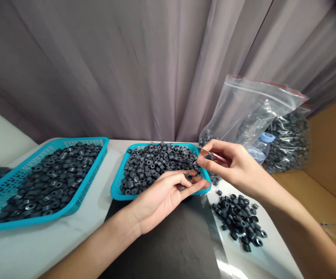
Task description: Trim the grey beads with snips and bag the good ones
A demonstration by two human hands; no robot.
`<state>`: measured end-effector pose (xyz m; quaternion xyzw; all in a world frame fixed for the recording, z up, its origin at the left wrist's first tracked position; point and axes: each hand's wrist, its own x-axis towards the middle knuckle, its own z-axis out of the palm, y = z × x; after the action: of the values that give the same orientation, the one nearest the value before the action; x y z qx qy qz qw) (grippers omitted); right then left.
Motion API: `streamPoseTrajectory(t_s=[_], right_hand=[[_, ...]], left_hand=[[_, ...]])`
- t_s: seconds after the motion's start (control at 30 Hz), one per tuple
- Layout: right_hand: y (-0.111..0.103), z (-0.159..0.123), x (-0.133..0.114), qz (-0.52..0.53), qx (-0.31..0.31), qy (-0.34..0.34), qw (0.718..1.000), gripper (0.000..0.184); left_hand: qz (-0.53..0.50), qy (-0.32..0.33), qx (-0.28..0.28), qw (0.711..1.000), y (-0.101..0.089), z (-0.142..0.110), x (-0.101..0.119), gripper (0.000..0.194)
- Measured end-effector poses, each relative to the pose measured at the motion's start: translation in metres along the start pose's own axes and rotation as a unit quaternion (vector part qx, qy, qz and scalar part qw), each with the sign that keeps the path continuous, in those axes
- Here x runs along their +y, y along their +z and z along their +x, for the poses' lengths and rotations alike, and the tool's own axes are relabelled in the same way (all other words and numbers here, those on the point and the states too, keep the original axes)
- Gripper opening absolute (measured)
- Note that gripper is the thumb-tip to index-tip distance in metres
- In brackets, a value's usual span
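Note:
My left hand point(168, 190) is over the front right of the middle blue basket point(117, 186), palm partly turned up. Its bent fingers hold small black ring-shaped pieces point(182, 186). Just to the right and a little higher, my right hand point(226, 159) grips a slim pink tool point(219, 157) with a thin metal tip; I cannot make out its exact kind. That tip is over the basket's back right corner, apart from the left fingers. Black ring-shaped pieces point(153, 162) fill the basket.
At the left, a larger blue basket point(77, 201) holds more black pieces. A loose pile point(240, 221) lies right of a dark mat point(168, 240). Behind my right hand stand clear zip bags point(243, 104) and a blue-capped plastic bottle point(262, 147). A cardboard box point(328, 155) is far right.

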<state>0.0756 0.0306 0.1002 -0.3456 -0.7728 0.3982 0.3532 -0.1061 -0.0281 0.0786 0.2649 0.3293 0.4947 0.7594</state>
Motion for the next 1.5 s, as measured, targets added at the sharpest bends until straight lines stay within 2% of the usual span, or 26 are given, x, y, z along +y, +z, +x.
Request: streamPoseTrajectory(t_s=[0.27, 0.43, 0.6, 0.87, 1.1, 1.2, 1.33, 1.4, 1.5], right_hand=[[0.001, 0.001, 0.001, -0.007, 0.005, -0.001, 1.0, 0.028], [0.0, 0.0, 0.001, -0.009, -0.011, -0.003, 1.0, 0.023], [-0.004, -0.002, -0.004, -0.026, -0.042, -0.009, 0.999, 0.016], [-0.009, -0.005, -0.004, 0.005, -0.101, -0.013, 0.995, 0.009], [-0.008, -0.004, -0.003, 0.018, -0.137, 0.011, 0.99, 0.013], [-0.01, -0.004, -0.005, -0.008, -0.124, 0.009, 0.992, 0.013], [-0.009, -0.001, -0.002, -0.061, -0.065, -0.003, 0.996, 0.017], [-0.007, 0.003, 0.007, -0.093, -0.033, -0.011, 0.995, 0.02], [-0.002, 0.01, 0.027, -0.139, -0.013, -0.004, 0.99, 0.018]], left_hand=[[-0.034, -0.039, 0.004, 0.999, 0.001, 0.001, 0.003, 0.03], [-0.069, -0.064, -0.033, 0.995, -0.001, 0.002, 0.003, 0.032], [-0.065, -0.082, -0.027, 0.994, -0.002, 0.001, 0.007, 0.032], [-0.018, -0.059, -0.013, 0.998, -0.003, 0.004, 0.007, 0.03], [-0.012, -0.065, 0.005, 0.998, -0.007, 0.007, 0.003, 0.021], [-0.014, -0.068, -0.005, 0.998, -0.01, 0.008, 0.003, 0.022], [0.019, -0.086, -0.01, 0.996, -0.013, 0.008, 0.0, 0.021], [0.046, -0.083, -0.011, 0.995, -0.013, 0.008, -0.001, 0.021], [0.071, -0.059, -0.008, 0.996, -0.015, 0.009, 0.008, 0.033]])
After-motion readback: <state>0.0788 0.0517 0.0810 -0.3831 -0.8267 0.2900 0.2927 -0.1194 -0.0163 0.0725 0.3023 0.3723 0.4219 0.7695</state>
